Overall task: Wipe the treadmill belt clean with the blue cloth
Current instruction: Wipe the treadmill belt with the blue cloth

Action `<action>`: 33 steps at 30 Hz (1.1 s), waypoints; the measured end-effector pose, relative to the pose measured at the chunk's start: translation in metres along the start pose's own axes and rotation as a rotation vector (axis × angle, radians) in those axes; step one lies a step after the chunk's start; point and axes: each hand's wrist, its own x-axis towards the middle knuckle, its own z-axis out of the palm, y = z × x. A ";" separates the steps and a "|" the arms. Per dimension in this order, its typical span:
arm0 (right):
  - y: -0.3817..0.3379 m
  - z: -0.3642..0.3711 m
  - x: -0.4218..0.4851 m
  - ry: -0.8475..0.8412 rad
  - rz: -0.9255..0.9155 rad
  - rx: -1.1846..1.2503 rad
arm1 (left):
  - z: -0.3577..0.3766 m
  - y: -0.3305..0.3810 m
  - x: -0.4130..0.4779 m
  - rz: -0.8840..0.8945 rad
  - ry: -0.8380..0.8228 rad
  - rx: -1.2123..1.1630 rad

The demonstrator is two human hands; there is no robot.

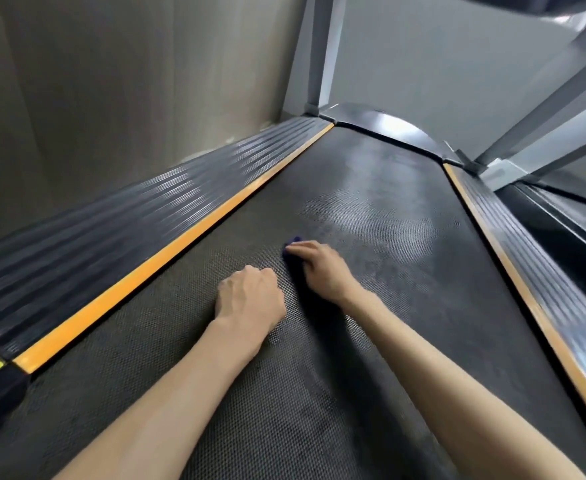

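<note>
The black textured treadmill belt (371, 209) runs away from me, with a pale dusty sheen on its far part. My right hand (322, 268) lies on the blue cloth (293, 241) near the belt's middle, fingers curled over it; only a small dark-blue edge of the cloth shows beyond the fingertips. My left hand (250, 296) rests on the belt just left of it, knuckles up and fingers curled under, holding nothing that I can see.
Orange strips (180, 237) and ribbed black side rails (111, 216) flank the belt on both sides. A glossy black motor cover (388, 123) closes the far end. Grey uprights (314, 53) rise at the far corners, and a wall stands close on the left.
</note>
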 end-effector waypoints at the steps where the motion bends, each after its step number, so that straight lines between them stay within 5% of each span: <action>1: -0.008 0.000 -0.020 -0.031 -0.096 0.022 | 0.000 0.001 -0.001 -0.003 0.004 0.006; 5: 0.016 -0.016 -0.058 -0.008 -0.074 0.057 | 0.003 0.000 -0.007 -0.042 0.030 -0.065; 13: 0.162 -0.085 -0.121 0.137 0.734 -0.185 | 0.000 0.016 -0.003 -0.078 -0.074 -0.211; 19: 0.096 -0.073 -0.141 0.040 0.267 -0.133 | 0.026 0.076 0.000 0.330 -0.114 -0.319; 24: 0.084 -0.092 -0.184 -0.050 -0.001 -0.009 | 0.046 0.102 -0.004 0.294 -0.075 -0.268; 30: 0.095 -0.093 -0.205 -0.014 -0.121 -0.001 | 0.045 0.112 -0.002 0.158 0.071 -0.241; 33: 0.153 -0.092 -0.160 0.110 0.115 -0.110 | 0.049 0.116 -0.006 0.167 0.103 -0.175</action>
